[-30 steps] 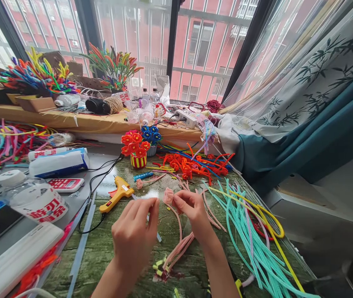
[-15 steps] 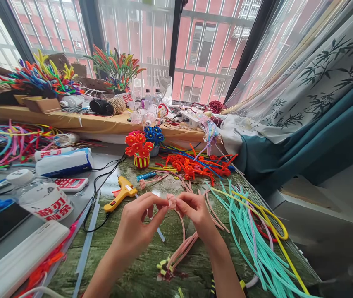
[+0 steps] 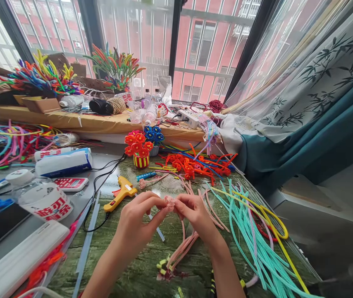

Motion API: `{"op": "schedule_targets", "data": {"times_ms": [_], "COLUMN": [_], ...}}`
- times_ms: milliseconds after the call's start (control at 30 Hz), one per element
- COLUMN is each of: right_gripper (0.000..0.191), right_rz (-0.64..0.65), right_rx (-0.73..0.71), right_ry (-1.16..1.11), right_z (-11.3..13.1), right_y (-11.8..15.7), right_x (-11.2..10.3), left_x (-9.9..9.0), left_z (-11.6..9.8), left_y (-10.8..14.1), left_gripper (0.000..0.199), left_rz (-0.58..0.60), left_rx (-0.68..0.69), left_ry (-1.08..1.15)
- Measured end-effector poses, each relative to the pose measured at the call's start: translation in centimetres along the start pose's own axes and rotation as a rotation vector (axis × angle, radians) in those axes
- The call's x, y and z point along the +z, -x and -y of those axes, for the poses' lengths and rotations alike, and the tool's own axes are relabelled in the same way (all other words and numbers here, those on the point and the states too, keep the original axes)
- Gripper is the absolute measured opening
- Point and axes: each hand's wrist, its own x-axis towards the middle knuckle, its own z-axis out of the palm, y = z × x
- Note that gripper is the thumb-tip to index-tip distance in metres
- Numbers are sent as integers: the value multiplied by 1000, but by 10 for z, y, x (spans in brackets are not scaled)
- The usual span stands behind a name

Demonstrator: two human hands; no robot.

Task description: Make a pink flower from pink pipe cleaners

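Between my two hands, above the green wood-patterned mat (image 3: pixel 127 252), is a small pink pipe-cleaner flower (image 3: pixel 170 202). My left hand (image 3: pixel 141 217) pinches its left side with thumb and forefinger. On the other side, the fingertips of my right hand (image 3: pixel 195 213) are closed on it too. Below them lie pink pipe cleaners (image 3: pixel 182 250), some with yellow-green pieces (image 3: pixel 163 265) at their ends. Another small pink flower (image 3: pixel 142 183) rests beyond my left hand, close to a yellow glue gun (image 3: pixel 122 193).
At the right lie turquoise pipe cleaners (image 3: pixel 251 236) and a yellow one (image 3: pixel 280 223). Red pipe cleaners (image 3: pixel 195 165) are heaped behind, beside a striped pot (image 3: pixel 141 161) of red flowers (image 3: pixel 138 143). A plastic bottle (image 3: pixel 44 198) and a white power strip (image 3: pixel 24 260) lie left.
The pink flower has shifted slightly left and turned a little between my fingertips. Both hands keep their pinch, and the things on the table stay where they were.
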Motion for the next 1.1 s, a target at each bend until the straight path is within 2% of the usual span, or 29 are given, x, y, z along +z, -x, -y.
{"op": "schedule_targets", "data": {"times_ms": [467,900,1100], "right_gripper": [30,24,24], "right_rz": [-67,-80,-74], "right_rx": [-143,-189,-190], "right_ry": [326,418,435], "right_z": [1,1,0], "right_y": [1,2,1], "right_x": [2,0,-1], "left_x": [-2,-1,1], "left_z": [5,6,4], "left_y": [-1,-2,-2], "left_gripper": [22,28,33], "left_rz": [43,117,103], "left_rx": [-185,-296,-315], "left_ry": [24,84,68]}}
